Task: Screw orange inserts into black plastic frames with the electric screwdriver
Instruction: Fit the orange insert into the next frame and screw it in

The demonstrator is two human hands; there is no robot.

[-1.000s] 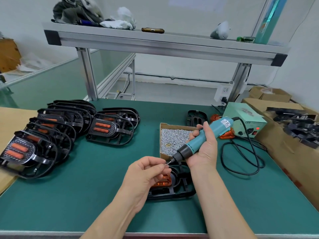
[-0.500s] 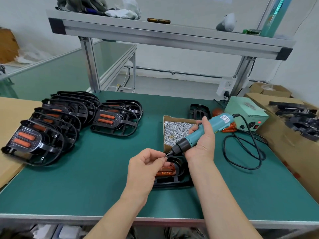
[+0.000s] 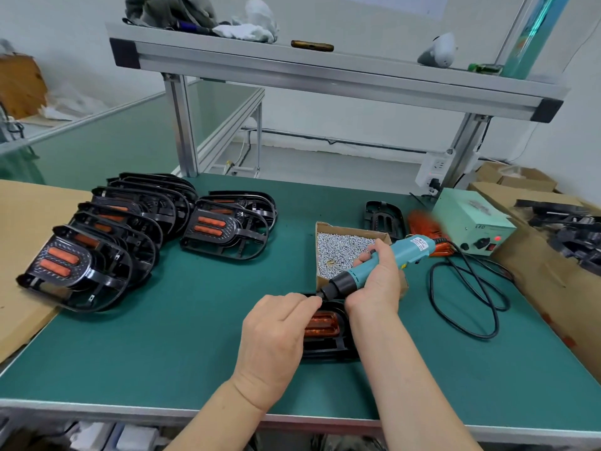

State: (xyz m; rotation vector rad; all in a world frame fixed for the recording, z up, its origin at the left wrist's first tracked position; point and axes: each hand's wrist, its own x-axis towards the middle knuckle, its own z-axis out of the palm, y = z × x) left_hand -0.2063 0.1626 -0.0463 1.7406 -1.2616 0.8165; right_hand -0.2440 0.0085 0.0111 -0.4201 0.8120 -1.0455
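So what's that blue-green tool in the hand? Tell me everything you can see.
The electric screwdriver is a slim teal plastic-looking barrel with a black nose collar and a white label near its tail, where a black cord leaves. It tilts, tip down-left, above the black frame. The right hand grips its middle; the fingers of the left hand pinch at its tip.

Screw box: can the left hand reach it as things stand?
Probably yes. The screw box lies open-topped just beyond the left hand, its left side uncovered; the right hand and screwdriver cross only its near right corner. Left fingers pinch at the bit.
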